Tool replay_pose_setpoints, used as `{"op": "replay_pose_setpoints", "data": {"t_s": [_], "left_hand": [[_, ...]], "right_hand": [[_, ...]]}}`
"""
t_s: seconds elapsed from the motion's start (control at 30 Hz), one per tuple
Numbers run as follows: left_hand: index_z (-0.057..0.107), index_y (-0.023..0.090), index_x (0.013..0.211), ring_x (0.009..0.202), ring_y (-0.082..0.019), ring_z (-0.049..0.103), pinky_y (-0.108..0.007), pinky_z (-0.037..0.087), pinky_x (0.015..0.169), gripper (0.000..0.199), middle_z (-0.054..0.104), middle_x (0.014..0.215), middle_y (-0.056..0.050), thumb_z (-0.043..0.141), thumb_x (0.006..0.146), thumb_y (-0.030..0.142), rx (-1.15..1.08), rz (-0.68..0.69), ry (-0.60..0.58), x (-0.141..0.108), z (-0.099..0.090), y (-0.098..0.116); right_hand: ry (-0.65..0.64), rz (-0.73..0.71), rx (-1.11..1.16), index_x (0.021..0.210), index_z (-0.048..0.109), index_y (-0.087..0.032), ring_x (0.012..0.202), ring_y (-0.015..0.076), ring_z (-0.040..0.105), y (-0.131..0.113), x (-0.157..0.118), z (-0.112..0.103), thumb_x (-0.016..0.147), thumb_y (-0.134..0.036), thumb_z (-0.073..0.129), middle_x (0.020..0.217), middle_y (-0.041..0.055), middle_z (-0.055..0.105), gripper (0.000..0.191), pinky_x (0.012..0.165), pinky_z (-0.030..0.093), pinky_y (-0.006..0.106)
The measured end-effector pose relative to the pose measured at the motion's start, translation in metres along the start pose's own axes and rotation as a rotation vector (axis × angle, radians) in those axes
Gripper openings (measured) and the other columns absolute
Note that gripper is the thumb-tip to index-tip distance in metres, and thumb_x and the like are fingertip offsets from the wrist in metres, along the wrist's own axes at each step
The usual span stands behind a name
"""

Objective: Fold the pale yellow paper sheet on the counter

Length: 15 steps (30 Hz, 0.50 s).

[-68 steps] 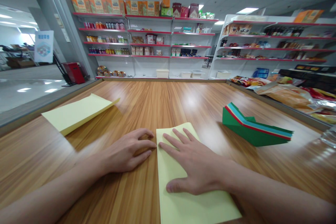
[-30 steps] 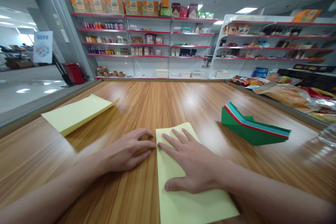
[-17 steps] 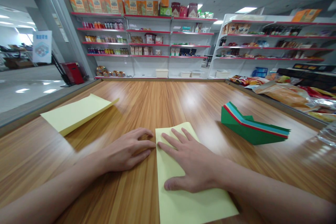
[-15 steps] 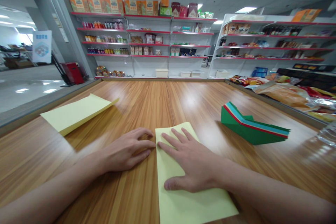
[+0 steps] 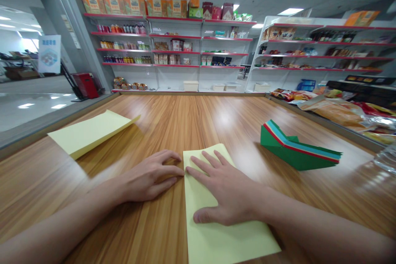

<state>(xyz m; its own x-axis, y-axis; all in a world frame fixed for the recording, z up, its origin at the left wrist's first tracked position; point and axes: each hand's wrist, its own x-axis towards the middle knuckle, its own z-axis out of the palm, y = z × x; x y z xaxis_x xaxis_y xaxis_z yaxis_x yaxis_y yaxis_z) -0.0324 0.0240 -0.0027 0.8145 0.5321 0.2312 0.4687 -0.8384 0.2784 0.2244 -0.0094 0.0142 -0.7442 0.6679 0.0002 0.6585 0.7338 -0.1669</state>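
Note:
A pale yellow sheet of paper (image 5: 229,241), apparently folded, lies on the wooden table in front of me. My right hand (image 5: 224,192) rests flat on it with fingers and thumb spread. Just left of the sheet, my left hand (image 5: 154,176) lies on the table, fingers loosely curved and apart, their tips at the paper's left edge. It holds nothing. Further off at the left is another yellow paper (image 5: 93,132), its right edge bent up. On the right stands a folded paper piece (image 5: 297,154), green outside with red, white and blue layers.
The wooden table (image 5: 167,119) has a raised rim. Clear plastic (image 5: 386,159) sits at its right edge, and packaged snacks (image 5: 340,109) lie beyond that side. Stocked shelves (image 5: 175,53) stand behind. A sign (image 5: 49,54) and a red box (image 5: 85,85) are on the left.

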Motion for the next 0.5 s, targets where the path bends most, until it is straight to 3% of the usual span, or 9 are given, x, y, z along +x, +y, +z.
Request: {"op": "replay_pose_setpoints", "data": {"t_s": [0.3,0.5], "left_hand": [[0.064,0.025,0.108,0.115,-0.02,0.044,-0.035,0.037,0.099,0.023,0.044,0.122,-0.007,0.05,0.09,0.021,-0.081,0.083,0.01,-0.002,-0.004,0.003],[0.066,0.021,0.102,0.082,-0.017,0.049,-0.031,0.042,0.074,0.022,0.05,0.088,-0.007,0.05,0.087,0.018,-0.034,0.157,-0.041,0.002,-0.005,0.014]], "right_hand": [[-0.01,-0.003,0.016,0.149,0.026,-0.022,0.138,0.0417,0.012,0.0,0.001,0.0,0.074,-0.081,0.04,0.151,0.0146,0.023,0.096,0.109,0.007,0.059],[-0.023,0.003,0.021,0.148,0.028,-0.022,0.138,0.0417,0.011,0.0,0.0,-0.001,0.074,-0.08,0.041,0.151,0.0141,0.022,0.094,0.109,0.005,0.059]]}}
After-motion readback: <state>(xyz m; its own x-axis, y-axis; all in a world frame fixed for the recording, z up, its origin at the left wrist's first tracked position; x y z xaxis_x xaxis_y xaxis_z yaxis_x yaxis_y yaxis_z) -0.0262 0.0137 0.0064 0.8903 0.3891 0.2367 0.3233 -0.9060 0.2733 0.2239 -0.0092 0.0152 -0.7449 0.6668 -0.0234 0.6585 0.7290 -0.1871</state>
